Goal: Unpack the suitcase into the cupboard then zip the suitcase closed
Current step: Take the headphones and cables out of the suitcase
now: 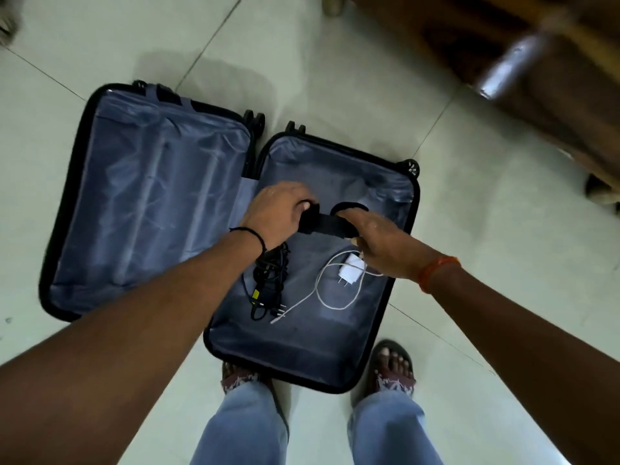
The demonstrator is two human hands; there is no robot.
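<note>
Mid-frame, the suitcase [231,226] lies open on the floor for unpacking; left hand [275,213] and right hand [375,239] each keep a clenched grip on a black band [323,224], lifting it out.

The suitcase [67,203] I stand over has a black rim and a grey-blue lining in both halves. The rolled strap [323,224] I grip is black. Beneath lie a black cable bundle [268,280] with a small yellow tag and a white charger [350,271] with its white cable. My left wrist wears a black thread [250,234], my right an orange one [436,271]. My jeans [245,427] are pale blue, the floor tiles [469,263] pale grey-green.
</note>
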